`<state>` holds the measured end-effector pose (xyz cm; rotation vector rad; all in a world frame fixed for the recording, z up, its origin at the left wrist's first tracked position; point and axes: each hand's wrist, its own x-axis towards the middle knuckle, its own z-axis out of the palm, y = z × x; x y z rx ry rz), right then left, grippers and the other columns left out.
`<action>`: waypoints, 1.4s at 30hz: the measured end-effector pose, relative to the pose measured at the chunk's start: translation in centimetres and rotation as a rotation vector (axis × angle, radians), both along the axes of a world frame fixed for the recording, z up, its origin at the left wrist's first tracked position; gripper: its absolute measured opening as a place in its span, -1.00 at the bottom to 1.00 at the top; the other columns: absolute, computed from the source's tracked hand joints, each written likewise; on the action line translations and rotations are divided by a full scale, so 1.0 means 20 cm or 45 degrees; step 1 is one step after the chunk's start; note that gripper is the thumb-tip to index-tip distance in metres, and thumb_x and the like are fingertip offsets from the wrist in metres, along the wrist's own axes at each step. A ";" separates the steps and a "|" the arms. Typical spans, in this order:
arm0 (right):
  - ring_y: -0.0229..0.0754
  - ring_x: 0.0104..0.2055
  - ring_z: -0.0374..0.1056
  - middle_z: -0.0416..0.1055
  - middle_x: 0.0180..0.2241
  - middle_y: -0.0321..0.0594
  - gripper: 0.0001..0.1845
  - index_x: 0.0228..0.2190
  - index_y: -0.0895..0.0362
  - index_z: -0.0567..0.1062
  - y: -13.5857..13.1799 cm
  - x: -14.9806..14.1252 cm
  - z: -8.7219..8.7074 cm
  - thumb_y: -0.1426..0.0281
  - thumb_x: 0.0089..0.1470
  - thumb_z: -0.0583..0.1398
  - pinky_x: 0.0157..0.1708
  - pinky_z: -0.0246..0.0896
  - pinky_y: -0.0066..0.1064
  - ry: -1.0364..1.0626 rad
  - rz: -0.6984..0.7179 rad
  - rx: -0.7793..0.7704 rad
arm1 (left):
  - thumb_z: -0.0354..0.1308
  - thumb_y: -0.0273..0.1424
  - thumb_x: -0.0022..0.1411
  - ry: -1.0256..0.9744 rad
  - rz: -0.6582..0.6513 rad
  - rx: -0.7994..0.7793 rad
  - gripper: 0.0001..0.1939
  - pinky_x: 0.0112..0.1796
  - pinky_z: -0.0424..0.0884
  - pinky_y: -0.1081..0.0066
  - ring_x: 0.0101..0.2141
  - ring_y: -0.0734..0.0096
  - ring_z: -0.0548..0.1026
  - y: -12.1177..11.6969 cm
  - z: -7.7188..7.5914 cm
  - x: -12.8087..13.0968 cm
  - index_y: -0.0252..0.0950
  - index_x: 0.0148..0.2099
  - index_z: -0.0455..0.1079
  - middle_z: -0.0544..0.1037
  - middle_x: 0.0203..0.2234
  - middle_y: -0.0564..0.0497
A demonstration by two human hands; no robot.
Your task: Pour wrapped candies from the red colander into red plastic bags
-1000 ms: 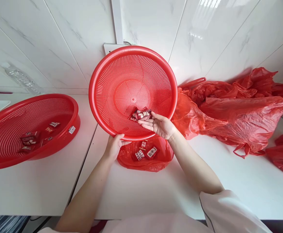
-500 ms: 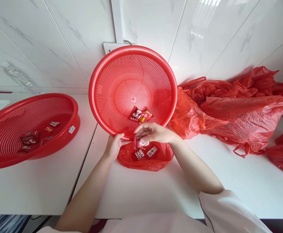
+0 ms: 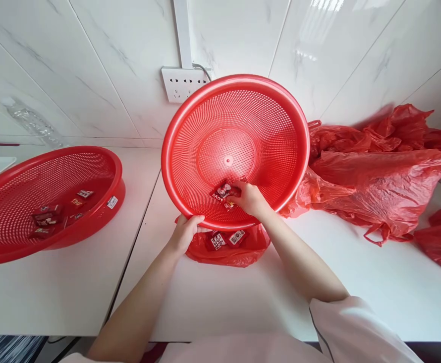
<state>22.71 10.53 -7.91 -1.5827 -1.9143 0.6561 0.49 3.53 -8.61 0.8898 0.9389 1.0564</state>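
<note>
My left hand (image 3: 185,234) grips the lower left rim of a red perforated plastic basket (image 3: 273,118), which is tilted with its opening toward me. Inside that basket, my right hand (image 3: 247,197) has its fingers closed at a few small red printed packets (image 3: 222,190); which one they pinch is partly hidden. Just below the rim, a red plastic bag (image 3: 224,256) lies open on the white table. Red packets with white labels (image 3: 237,237) show in the bag's mouth.
To the left, a second red basket (image 3: 110,166) holds several red packets (image 3: 46,217). A clear plastic bottle (image 3: 33,121) is behind it. Filled red bags (image 3: 379,176) line the right side. A power strip (image 3: 184,83) is on the tiled wall.
My right hand has moved from above the bag up into the basket, and no longer holds the packet seen there. The basket has shifted right and tilted differently, with my left hand still on its rim.
</note>
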 end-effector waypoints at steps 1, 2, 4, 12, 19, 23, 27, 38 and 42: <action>-0.03 -0.27 0.44 0.51 -0.33 -0.14 -0.73 -0.26 0.11 0.51 0.00 0.01 0.00 0.32 -0.07 0.31 -0.18 0.31 -0.16 -0.004 0.000 -0.045 | 0.20 -0.35 0.15 0.017 -0.005 -0.002 -0.70 -0.11 0.51 -0.07 0.00 -0.04 0.47 0.00 0.00 0.00 -0.34 -0.07 0.40 0.53 -0.08 -0.15; -0.06 -0.32 0.42 0.49 -0.39 -0.18 -0.80 -0.36 0.11 0.51 0.01 0.02 0.01 0.31 -0.08 0.31 -0.21 0.32 -0.17 0.023 0.000 -0.073 | 0.20 -0.35 0.15 0.028 -0.006 -0.001 -0.71 -0.11 0.51 -0.07 0.00 -0.04 0.47 0.00 0.00 0.00 -0.35 -0.07 0.40 0.53 -0.07 -0.15; -0.12 -0.37 0.41 0.45 -0.47 -0.24 -0.83 -0.46 0.11 0.47 0.01 0.02 0.02 0.29 -0.09 0.31 -0.24 0.34 -0.21 0.257 -0.015 -0.122 | 0.19 -0.36 0.16 0.026 0.006 0.010 -0.71 -0.11 0.51 -0.06 0.00 -0.03 0.47 0.00 0.00 0.00 -0.34 -0.06 0.39 0.51 -0.05 -0.15; -0.18 -0.10 0.46 0.52 -0.16 -0.26 -0.55 -0.24 0.08 0.47 0.00 -0.06 0.11 0.42 -0.26 0.41 -0.03 0.39 -0.37 1.804 0.003 -0.329 | 0.15 -0.41 0.18 -0.032 0.139 0.095 -0.66 -0.12 0.54 0.02 0.04 0.02 0.44 0.04 0.01 -0.05 -0.26 0.02 0.33 0.45 0.04 -0.11; -0.17 -0.18 0.50 0.58 -0.25 -0.26 -0.62 -0.31 0.14 0.56 -0.04 -0.12 0.11 0.50 -0.29 0.43 -0.07 0.41 -0.38 1.926 -0.039 -0.284 | 0.14 -0.40 0.17 -0.079 0.192 0.119 -0.72 -0.14 0.55 0.07 0.04 0.02 0.43 0.07 0.02 -0.08 -0.27 -0.04 0.34 0.43 0.07 -0.11; -0.10 -0.14 0.49 0.58 -0.24 -0.20 -0.62 -0.33 0.18 0.57 -0.04 -0.13 0.09 0.50 -0.31 0.44 -0.02 0.41 -0.28 1.896 -0.103 -0.291 | 0.15 -0.39 0.16 -0.076 0.193 0.118 -0.70 -0.15 0.55 0.07 0.03 0.03 0.44 0.07 0.01 -0.08 -0.26 -0.03 0.34 0.43 0.06 -0.10; -0.10 -0.11 0.48 0.57 -0.19 -0.19 -0.61 -0.28 0.17 0.57 -0.04 -0.13 0.10 0.48 -0.26 0.44 -0.01 0.40 -0.27 1.902 -0.059 -0.314 | 0.15 -0.40 0.16 -0.069 0.202 0.113 -0.68 -0.16 0.55 0.09 0.03 0.04 0.44 0.07 0.01 -0.08 -0.24 -0.01 0.32 0.42 0.08 -0.10; -0.07 -0.10 0.48 0.56 -0.14 -0.13 -0.63 -0.23 0.19 0.57 -0.03 -0.14 0.07 0.30 -0.11 0.40 -0.05 0.42 -0.26 1.923 -0.029 -0.328 | 0.14 -0.39 0.19 -0.049 0.173 0.126 -0.69 -0.15 0.55 0.10 0.02 0.06 0.45 0.06 0.02 -0.08 -0.23 0.00 0.32 0.42 0.07 -0.09; -0.11 -0.16 0.49 0.57 -0.20 -0.18 -0.65 -0.26 0.17 0.57 -0.04 -0.13 0.08 0.30 -0.13 0.41 -0.07 0.42 -0.28 1.892 -0.037 -0.337 | 0.14 -0.38 0.17 -0.047 0.172 0.122 -0.66 -0.15 0.54 0.09 0.04 0.04 0.43 0.06 0.03 -0.08 -0.23 0.02 0.31 0.43 0.07 -0.10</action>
